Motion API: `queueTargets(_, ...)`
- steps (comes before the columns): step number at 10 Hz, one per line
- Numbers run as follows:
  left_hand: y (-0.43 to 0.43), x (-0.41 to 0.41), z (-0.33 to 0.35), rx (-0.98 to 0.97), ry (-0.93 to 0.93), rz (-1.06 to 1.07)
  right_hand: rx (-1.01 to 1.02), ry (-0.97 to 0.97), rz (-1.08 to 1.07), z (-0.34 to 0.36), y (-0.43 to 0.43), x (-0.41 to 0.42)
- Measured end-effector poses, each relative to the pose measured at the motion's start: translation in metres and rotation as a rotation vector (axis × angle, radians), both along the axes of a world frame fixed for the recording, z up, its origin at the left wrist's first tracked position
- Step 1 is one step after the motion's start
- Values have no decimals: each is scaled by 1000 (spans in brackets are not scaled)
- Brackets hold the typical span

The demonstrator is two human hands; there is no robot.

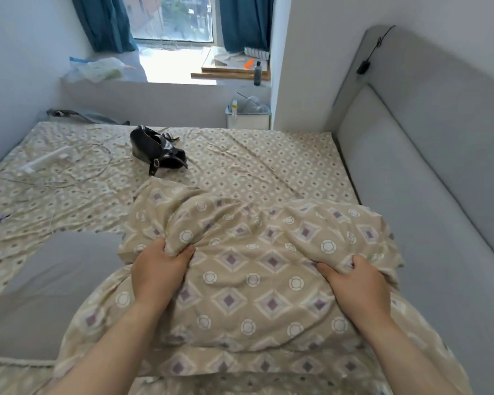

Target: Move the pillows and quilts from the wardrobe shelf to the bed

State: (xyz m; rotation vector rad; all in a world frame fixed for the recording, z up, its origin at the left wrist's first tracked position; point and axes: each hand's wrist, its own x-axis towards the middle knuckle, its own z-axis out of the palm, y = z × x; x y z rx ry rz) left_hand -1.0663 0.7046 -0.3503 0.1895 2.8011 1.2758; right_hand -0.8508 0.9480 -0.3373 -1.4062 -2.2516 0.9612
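Pillow (257,269), patterned, over bed (240,163) beside headboard (411,172): left hand (159,270) and right hand (357,283) each with grip closed on bunched cover, likely to set it down.

Open sheet on the bed (254,166) lies beyond the patterned pillow (254,266), toward the headboard (428,172). Obstacles: black handbag (157,151) at centre, white cable (69,166) far left, grey pillow (49,286) near left.
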Motion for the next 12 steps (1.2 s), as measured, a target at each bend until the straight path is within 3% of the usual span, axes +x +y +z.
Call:
queueTargets(4,44,-9,-207,-104,-162,-21,-132,-204,-25,-213,38,-6)
queueTargets(6,34,-10,-271,-198,-170,-47,-177,-323,-31,-277,32,-1)
queueTargets(9,36,-12,-279,-287,-195,-56,-214,-363,-34,-287,35,-2)
queueTargets(11,32,-23,-249,-449,-207,29,-137,-439,-86,-257,37,1)
queueTargets(12,30,-29,-220,-457,-181,-74,-101,-404,-20,-222,34,6)
